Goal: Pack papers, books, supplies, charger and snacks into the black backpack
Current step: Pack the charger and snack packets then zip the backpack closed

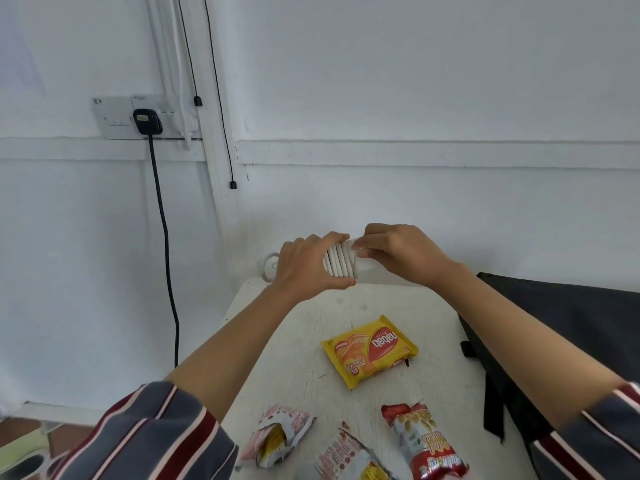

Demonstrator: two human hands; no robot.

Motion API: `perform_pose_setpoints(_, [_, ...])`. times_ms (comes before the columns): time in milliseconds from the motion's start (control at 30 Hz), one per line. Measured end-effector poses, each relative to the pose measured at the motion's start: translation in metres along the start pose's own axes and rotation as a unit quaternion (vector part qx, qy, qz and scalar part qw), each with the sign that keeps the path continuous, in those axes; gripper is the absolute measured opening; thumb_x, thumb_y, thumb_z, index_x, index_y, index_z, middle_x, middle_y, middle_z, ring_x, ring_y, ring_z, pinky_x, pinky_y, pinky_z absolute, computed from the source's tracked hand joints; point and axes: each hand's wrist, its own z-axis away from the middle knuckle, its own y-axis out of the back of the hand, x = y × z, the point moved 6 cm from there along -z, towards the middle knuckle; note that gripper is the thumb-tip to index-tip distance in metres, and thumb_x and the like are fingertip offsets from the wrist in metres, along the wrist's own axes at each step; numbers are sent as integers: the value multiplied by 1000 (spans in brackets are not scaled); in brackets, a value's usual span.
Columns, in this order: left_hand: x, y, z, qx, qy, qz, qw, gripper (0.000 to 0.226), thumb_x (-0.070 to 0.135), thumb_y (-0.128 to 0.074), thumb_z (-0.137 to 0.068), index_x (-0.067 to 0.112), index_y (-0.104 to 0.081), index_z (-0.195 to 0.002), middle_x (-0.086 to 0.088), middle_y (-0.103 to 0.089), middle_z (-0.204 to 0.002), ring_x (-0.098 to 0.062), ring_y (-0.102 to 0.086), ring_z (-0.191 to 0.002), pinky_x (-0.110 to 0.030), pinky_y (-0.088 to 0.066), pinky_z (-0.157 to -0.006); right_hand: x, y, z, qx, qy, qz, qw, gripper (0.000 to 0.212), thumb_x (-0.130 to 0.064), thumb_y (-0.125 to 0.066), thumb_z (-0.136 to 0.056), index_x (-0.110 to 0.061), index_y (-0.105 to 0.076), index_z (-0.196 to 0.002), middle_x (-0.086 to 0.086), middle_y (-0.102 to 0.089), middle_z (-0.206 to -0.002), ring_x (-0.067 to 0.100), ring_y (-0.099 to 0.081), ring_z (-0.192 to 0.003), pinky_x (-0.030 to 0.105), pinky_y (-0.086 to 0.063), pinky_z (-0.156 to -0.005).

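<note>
- Charger, white, w/ cable coiled: far edge of surface, left hand gripping coil, right hand gripping body.
- Black backpack: right edge.
- Yellow wafer pack: ctr.
- Snack packs x3: near edge.

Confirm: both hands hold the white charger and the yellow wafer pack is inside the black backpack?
No. The head view shows the yellow wafer pack on the table, outside the black backpack. Left hand and right hand do hold the white charger.

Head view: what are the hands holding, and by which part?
A white charger: the left hand grips its coiled cable, the right hand pinches the body.
</note>
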Motion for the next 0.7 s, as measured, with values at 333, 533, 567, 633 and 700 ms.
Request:
perform_pose_setpoints(333, [15,-2,6,7,-95,81,992,82,75,-56,-52,29,-55,-120,8,-68,-96,-11,-61,-80,-25,-43,-71,38,-7,5,34,-121,-204,971,17,-21,-77,-73,-19,-75,-89,-1,-65,-81,16,-59,-71,31,-46,-63])
perform_pose_setpoints(533, [18,-2,9,-6,-64,94,994,85,84,-50,-48,36,-55,-118,11,-68,-92,-6,-59,-78,-23,-47,-72,44,-12,4,34,-152,-272,950,19,-18,-83,-65,-17,-73,-81,-4,-62,-74,5,-49,-64,16,-37,-58])
perform_pose_setpoints(567, [20,-1,9,-6,-67,89,994,84,84,-51,-49,36,-56,-118,11,-68,-91,-6,-59,-77,-21,-46,-71,45,-12,4,35,-158,-280,946,20,-18,-84,-64,-15,-72,-79,-4,-61,-72,4,-50,-63,16,-37,-57])
perform_pose_setpoints(633, [23,3,9,-3,-81,92,993,77,78,-62,-52,35,-57,-116,12,-68,-90,-3,-57,-75,-13,-41,-66,50,-11,4,32,-171,-288,942,23,-22,-85,-60,-9,-71,-71,-2,-61,-65,5,-51,-59,15,-37,-54])
perform_pose_setpoints(700, [27,9,9,8,-101,88,991,69,70,-70,-56,34,-59,-114,12,-68,-89,0,-54,-72,-6,-33,-62,58,-15,5,-2,-196,-312,930,41,-36,-86,-54,-1,-65,-59,5,-55,-53,13,-48,-52,18,-33,-49])
